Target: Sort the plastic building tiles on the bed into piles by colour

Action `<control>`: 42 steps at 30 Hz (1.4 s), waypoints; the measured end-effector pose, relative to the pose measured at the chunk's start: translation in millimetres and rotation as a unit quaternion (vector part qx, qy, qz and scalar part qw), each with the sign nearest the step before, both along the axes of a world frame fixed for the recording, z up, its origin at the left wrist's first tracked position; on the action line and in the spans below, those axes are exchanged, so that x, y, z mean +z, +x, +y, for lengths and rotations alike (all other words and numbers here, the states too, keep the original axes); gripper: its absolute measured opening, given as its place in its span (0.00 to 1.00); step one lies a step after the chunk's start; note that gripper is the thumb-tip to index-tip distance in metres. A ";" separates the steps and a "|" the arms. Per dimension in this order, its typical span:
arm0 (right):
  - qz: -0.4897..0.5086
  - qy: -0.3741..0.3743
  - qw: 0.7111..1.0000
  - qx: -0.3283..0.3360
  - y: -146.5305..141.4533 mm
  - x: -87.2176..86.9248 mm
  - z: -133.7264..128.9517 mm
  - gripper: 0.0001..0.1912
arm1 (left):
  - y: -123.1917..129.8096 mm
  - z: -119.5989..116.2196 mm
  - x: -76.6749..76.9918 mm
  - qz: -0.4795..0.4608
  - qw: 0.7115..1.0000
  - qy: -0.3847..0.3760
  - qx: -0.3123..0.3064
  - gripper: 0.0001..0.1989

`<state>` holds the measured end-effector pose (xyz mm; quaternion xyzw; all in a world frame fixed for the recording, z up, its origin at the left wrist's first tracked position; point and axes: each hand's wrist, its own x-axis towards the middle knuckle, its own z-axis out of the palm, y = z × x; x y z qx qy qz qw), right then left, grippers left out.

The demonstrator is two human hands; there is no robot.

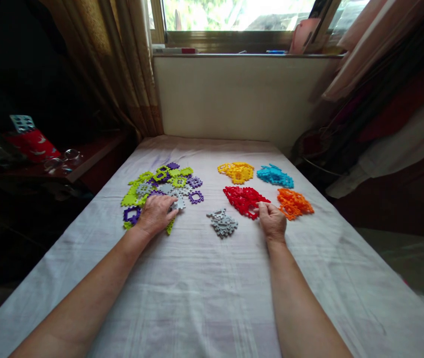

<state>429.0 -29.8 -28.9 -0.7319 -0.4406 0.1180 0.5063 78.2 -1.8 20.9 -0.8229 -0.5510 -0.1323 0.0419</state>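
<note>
My left hand rests on the mixed pile of green, purple and grey pieces, its fingers on a grey piece. At the lower right edge of the red pile, my right hand has its fingers closed; what they hold, if anything, is hidden. A small grey pile lies between my hands. Behind the red pile are yellow pieces and blue pieces. Orange pieces lie to the right of my right hand.
Everything lies on a pale checked cloth. On the left, a dark side table holds glasses and a red container. A curtain hangs behind it. Clothes hang at the right, and a windowsill runs across the back.
</note>
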 end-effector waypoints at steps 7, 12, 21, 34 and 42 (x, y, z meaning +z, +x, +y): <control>0.004 -0.005 1.000 -0.003 -1.5 2.1 -0.4 0.30 | 3.6 3.9 -0.1 0.018 0.999 -0.034 0.004 0.17; 0.010 -0.002 1.000 0.004 -1.4 1.4 -0.2 0.31 | 8.8 -0.1 5.5 -0.015 1.000 -0.019 -0.003 0.18; 0.009 -0.005 1.000 0.001 -1.7 0.0 0.4 0.28 | 55.4 -38.3 -9.8 -0.085 0.989 -0.080 -0.093 0.24; 0.014 -0.011 1.000 0.004 -1.7 0.3 0.4 0.28 | 51.3 -37.3 -18.6 -0.118 0.988 -0.030 -0.095 0.21; 0.008 -0.011 1.000 0.005 -1.9 0.2 0.1 0.28 | -2.8 -22.2 -5.3 0.007 0.993 0.005 0.114 0.24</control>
